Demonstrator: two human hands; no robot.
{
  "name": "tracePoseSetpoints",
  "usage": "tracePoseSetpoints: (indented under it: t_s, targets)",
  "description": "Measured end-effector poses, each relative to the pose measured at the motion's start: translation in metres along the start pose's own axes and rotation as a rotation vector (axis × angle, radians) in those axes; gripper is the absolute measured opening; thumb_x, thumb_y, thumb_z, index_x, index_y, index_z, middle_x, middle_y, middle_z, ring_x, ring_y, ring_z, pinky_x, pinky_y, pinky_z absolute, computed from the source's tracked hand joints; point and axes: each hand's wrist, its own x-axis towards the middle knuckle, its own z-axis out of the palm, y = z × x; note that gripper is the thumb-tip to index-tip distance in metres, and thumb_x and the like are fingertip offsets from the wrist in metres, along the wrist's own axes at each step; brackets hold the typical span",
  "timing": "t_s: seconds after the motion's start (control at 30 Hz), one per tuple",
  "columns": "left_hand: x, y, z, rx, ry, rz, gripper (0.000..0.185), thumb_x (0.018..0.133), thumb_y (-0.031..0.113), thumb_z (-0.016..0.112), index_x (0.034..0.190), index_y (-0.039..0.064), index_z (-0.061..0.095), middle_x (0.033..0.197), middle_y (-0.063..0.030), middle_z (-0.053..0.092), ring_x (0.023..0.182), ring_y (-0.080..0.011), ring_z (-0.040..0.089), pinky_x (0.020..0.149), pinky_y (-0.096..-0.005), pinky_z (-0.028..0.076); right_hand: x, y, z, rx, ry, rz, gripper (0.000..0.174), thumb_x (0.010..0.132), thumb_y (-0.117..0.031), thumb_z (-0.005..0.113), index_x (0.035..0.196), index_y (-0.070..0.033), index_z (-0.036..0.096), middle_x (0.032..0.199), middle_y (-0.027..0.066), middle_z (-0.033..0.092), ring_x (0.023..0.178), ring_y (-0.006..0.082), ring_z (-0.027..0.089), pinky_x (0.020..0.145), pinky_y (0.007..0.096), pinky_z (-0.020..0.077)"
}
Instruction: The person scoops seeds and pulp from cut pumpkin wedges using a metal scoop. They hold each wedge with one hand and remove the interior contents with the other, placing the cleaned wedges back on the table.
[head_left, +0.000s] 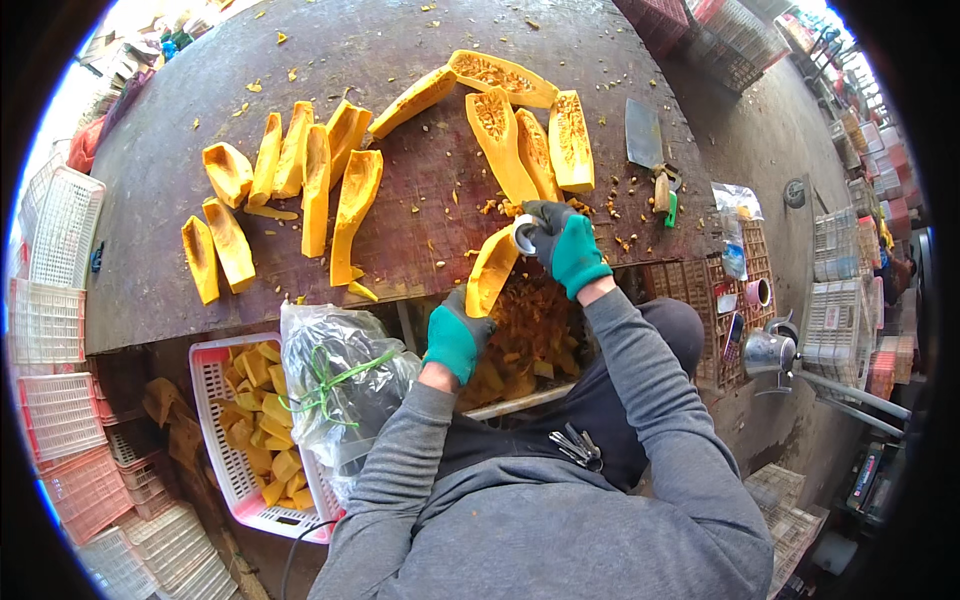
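In a teal and dark work glove, my left hand (459, 336) grips the lower end of a hollowed pumpkin piece (491, 271) at the table's near edge. My right hand (562, 244), gloved alike, is closed on a ring-shaped metal scraper (523, 235) that touches the upper end of this piece. Just beyond lie several long pumpkin pieces with seeds and pulp (572, 142). Several hollowed pieces (356, 210) lie further left on the table. Under the edge, between my arms, a container holds pumpkin pulp and scraps (536, 337).
A cleaver (643, 133) and a green-handled tool (670, 210) lie on the wooden table (420, 262). At lower left, a white plastic basket (225, 457) holds pumpkin chunks beside a clear plastic bag (337, 375). A metal kettle (769, 352) stands at right, near stacked crates (836, 315).
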Motion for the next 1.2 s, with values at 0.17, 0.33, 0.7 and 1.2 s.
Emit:
tracePoseSetpoints:
  t_s: [0.17,0.33,0.7,1.2]
  targets:
    - [0.001,0.002,0.0,-0.089,-0.04,-0.061,0.045,0.071,0.005,0.074,0.115,-0.001,0.068,0.091,-0.0078,0.074,0.078,-0.0151,0.068,0.071,-0.0315,0.055,-0.003,0.013,0.004,-0.213,-0.024,-0.063,0.034,0.089,0.003,0.068,0.122,0.006,0.066,0.111,0.0164,0.073,0.099,0.0195,0.07,0.089,0.0323,0.0559]
    - [-0.002,0.01,-0.003,0.014,-0.012,-0.02,0.045,0.072,0.006,0.074,0.116,-0.002,0.068,0.092,-0.0087,0.074,0.078,-0.015,0.068,0.07,-0.0313,0.055,-0.006,0.011,0.002,0.132,-0.162,0.06,0.033,0.087,0.003,0.067,0.12,0.006,0.067,0.11,0.0144,0.073,0.099,0.0185,0.069,0.09,0.0321,0.0557]
    - [-0.003,0.013,-0.009,0.023,-0.086,-0.089,0.047,0.074,0.007,0.075,0.119,0.0,0.067,0.102,-0.0194,0.074,0.094,-0.0304,0.073,0.08,-0.0367,0.055,-0.008,-0.016,0.0,-0.055,-0.399,0.012,0.03,0.093,0.002,0.064,0.122,0.003,0.067,0.119,0.0141,0.071,0.108,0.0189,0.066,0.097,0.0356,0.0522]
    - [-0.004,0.012,-0.011,-0.134,-0.037,-0.092,0.047,0.073,0.003,0.075,0.118,-0.004,0.065,0.098,-0.0168,0.074,0.086,-0.0242,0.071,0.075,-0.0344,0.055,0.009,0.002,-0.027,0.328,-0.025,0.478,0.035,0.082,0.006,0.069,0.117,0.004,0.069,0.107,0.0099,0.073,0.094,0.0166,0.069,0.085,0.0312,0.057]
